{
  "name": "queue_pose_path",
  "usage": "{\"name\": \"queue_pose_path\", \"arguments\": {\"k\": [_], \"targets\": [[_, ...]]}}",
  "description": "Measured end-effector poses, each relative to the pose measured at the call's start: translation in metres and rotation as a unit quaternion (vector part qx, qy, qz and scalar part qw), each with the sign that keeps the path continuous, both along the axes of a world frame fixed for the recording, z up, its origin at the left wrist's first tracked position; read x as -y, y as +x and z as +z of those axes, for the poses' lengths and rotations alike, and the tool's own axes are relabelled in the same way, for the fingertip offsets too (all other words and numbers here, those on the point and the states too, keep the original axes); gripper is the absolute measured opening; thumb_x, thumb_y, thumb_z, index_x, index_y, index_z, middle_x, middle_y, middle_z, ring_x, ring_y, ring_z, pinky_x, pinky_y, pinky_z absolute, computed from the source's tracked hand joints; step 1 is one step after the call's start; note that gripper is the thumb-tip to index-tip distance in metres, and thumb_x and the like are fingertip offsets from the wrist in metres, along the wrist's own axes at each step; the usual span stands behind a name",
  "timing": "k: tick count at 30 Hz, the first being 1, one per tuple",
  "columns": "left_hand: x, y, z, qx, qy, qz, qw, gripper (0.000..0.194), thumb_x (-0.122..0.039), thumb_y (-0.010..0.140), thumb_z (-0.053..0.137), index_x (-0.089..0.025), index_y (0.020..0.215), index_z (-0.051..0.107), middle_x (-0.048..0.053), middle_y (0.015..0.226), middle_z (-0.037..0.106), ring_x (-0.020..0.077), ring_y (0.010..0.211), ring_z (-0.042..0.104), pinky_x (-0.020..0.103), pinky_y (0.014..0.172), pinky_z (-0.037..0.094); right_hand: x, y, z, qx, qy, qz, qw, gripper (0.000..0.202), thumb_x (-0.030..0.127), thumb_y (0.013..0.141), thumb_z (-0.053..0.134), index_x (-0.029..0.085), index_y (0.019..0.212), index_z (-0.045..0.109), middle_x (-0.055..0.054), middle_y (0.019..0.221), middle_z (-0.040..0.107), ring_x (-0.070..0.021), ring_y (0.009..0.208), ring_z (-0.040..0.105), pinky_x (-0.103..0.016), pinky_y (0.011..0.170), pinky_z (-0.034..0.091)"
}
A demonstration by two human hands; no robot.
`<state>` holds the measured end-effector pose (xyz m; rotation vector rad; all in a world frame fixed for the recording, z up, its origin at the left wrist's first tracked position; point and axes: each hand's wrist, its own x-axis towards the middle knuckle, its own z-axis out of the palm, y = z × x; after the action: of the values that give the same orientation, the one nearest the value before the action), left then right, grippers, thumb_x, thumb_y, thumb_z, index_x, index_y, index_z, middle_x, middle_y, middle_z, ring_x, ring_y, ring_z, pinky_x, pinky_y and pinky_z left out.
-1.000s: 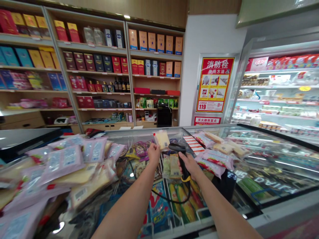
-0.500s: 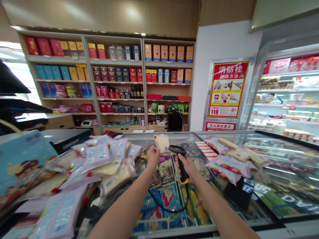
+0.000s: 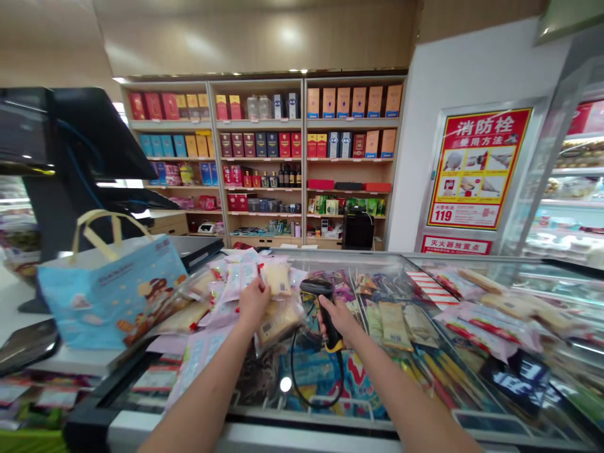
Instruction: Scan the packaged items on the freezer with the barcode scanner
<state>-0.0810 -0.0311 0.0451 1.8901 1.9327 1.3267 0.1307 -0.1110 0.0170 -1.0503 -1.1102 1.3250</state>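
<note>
My left hand grips a pale snack packet above the freezer's glass lid, beside the packet pile. My right hand is closed around the barcode scanner, just right of the packet.

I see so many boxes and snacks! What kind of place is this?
Most likely a small shop's checkout: the right hand holds a barcode scanner, shelves of boxed goods line the wall, and a glass-topped freezer holds packets.
</note>
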Motion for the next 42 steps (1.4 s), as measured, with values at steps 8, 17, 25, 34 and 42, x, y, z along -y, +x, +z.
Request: {"name": "queue_pose_path", "arguments": {"k": [8, 17, 25, 34, 42], "targets": [[0.024, 0.001, 0.011, -0.189, 0.078, 0.059, 0.977, 0.031, -0.009, 0.077, 0.049, -0.016, 0.101, 0.066, 0.018, 0.116, 0.063, 0.0302, 0.106, 0.061, 0.039, 0.086, 0.048, 0.003, -0.016, 0.005, 0.011, -0.018, -0.006, 1.000, 0.039, 0.057, 0.080, 0.063, 0.020, 0.087, 0.052, 0.008, 0.050, 0.054, -0.0101, 0.034, 0.047, -0.021, 0.033, 0.041], [0.026, 0.044, -0.032, -0.395, 0.051, -0.236, 0.887, 0.025, -0.028, 0.084, 0.057, -0.027, 0.102, 0.074, 0.012, 0.135, 0.062, 0.0355, 0.137, 0.044, 0.068, 0.114, 0.012, 0.012, 0.026, 0.006, 0.007, -0.027, -0.067, 0.997, 0.041, 0.062, 0.080, 0.062, 0.022, 0.078, 0.052, 0.006, 0.049, 0.053, -0.0098, 0.033, 0.045, -0.022, 0.034, 0.040], [-0.049, -0.045, -0.031, -0.419, 0.117, -0.344, 0.832, 0.026, -0.028, 0.078, 0.051, -0.031, 0.088, 0.075, 0.001, 0.117, 0.073, 0.0268, 0.118, 0.061, 0.060, 0.119, 0.009, 0.017, 0.073, 0.006, 0.010, -0.015, -0.104, 0.994, 0.040, 0.058, 0.080, 0.063, 0.022, 0.080, 0.046, 0.008, 0.051, 0.053, -0.0095, 0.035, 0.046, -0.022, 0.038, 0.040], [-0.081, -0.034, -0.017, -0.424, 0.137, -0.306, 0.841, 0.035, -0.040, 0.069, 0.042, -0.030, 0.077, 0.074, -0.001, 0.095, 0.078, 0.0324, 0.095, 0.069, 0.075, 0.101, 0.025, 0.035, 0.129, 0.005, 0.001, 0.000, -0.140, 0.990, 0.040, 0.060, 0.079, 0.063, 0.024, 0.090, 0.050, 0.008, 0.052, 0.052, -0.0110, 0.037, 0.047, -0.023, 0.039, 0.038], [-0.021, 0.172, 0.024, -0.180, -0.034, -0.294, 0.938, 0.023, -0.044, 0.067, 0.053, -0.023, 0.063, 0.061, 0.002, 0.060, 0.066, 0.0241, 0.066, 0.065, 0.041, 0.075, 0.052, 0.049, 0.154, 0.006, -0.049, 0.056, -0.234, 0.969, 0.041, 0.062, 0.077, 0.062, 0.024, 0.087, 0.052, 0.007, 0.054, 0.052, -0.0118, 0.038, 0.048, -0.024, 0.039, 0.041]]}}
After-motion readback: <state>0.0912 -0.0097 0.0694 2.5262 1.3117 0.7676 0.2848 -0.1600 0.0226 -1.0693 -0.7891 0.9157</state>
